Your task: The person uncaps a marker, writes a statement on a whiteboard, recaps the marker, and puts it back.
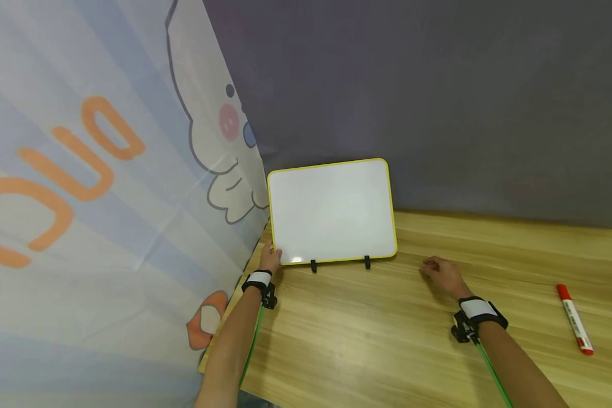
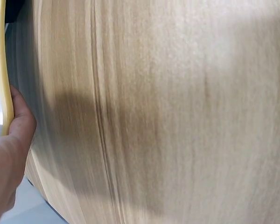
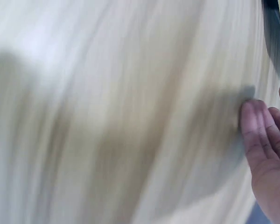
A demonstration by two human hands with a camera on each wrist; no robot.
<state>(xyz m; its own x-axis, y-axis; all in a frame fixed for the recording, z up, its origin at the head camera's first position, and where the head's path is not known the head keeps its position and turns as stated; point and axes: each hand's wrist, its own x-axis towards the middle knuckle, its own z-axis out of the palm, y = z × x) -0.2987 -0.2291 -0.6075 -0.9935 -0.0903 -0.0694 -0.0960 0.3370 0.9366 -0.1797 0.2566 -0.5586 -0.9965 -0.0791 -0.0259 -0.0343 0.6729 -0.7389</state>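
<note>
A whiteboard (image 1: 331, 212) with a thin yellow rim leans back on two small black feet, one foot (image 1: 313, 266) left of the other (image 1: 367, 262). At its lower left corner, my left hand (image 1: 270, 258) grips the edge. The left wrist view shows this hand (image 2: 14, 140) around the yellow rim (image 2: 6, 102), with some fingers hidden. To the right of the board, apart from it, is my right hand (image 1: 442, 276), low over the table. Its fingers bend loosely and hold nothing; the right wrist view shows the hand (image 3: 268, 154) near the wood surface.
A red-capped white marker (image 1: 575, 320) lies on the wooden table (image 1: 347, 334) at the far right. A dark grey backdrop (image 1: 438, 102) rises behind the table. On the left hangs a pale curtain (image 1: 132, 226) with cartoon prints. Green cables (image 1: 492, 374) run along both forearms.
</note>
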